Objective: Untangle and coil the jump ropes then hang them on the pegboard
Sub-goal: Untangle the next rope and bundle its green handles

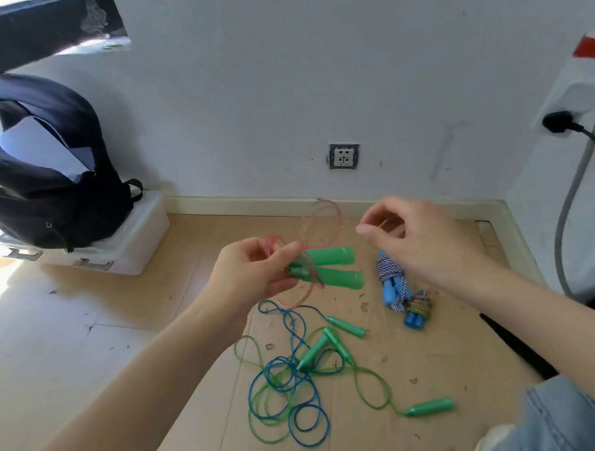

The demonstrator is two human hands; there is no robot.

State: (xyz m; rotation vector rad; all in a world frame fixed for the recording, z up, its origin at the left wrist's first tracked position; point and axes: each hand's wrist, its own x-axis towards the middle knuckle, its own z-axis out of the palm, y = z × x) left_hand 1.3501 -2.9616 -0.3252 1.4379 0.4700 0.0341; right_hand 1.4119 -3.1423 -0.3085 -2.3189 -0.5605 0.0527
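- Left hand (253, 273) fingers grip pink rope (320, 222) coil against green handles (336, 267).
- Right hand (408, 236) fingers loosely curled, empty.
- Advice: keep loops even, wrap tail snug beside left fingers.

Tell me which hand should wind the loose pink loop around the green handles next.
Right. The left hand already grips the pink rope and its two green handles. The right hand hovers beside the loose loop, fingers curled, apparently holding nothing, so it is probably better placed.
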